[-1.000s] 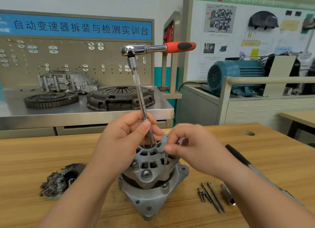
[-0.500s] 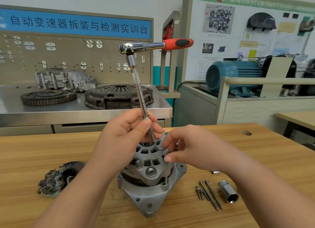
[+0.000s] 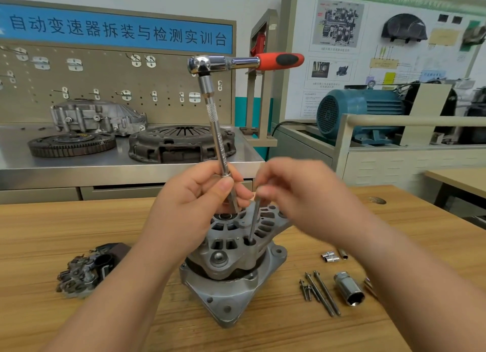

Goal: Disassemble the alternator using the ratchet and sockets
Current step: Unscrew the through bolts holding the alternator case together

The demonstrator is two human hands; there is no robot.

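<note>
Task's thing: the alternator [image 3: 231, 270] stands lower centre of the frame on the wooden table [image 3: 52, 220], rear housing upward.
Ratchet: the ratchet [image 3: 236, 62], with its red and black grip, sits at upper centre on a long extension bar [image 3: 219, 141] that slants down to the top of the alternator; its tip is hidden behind fingers, so I cannot tell what it is seated on.
Left hand: the left hand [image 3: 194, 201] is closed around the lower end of the extension bar and holds the tool upright.
Right hand: the right hand [image 3: 297, 191], motion-blurred, pinches the head of a long through bolt [image 3: 253, 220] whose lower end is in a hole of the housing.
Step in hand: probably lifting out a loosened through bolt; several loose bolts [image 3: 322, 292] and a large socket [image 3: 348, 290] already lie at lower right.
Next move: it calls for a straight pull along the bolt's axis to clear the hole, then setting the bolt beside the others while the ratchet is kept from tipping.
Largest writing: the blue banner [image 3: 118, 31] at upper left reads 自动变速器拆装与检测实训台.
Smaller writing: the wall poster [image 3: 381, 49] at upper right carries diagrams and text too small to read.
Brands: none legible on the tools.
</note>
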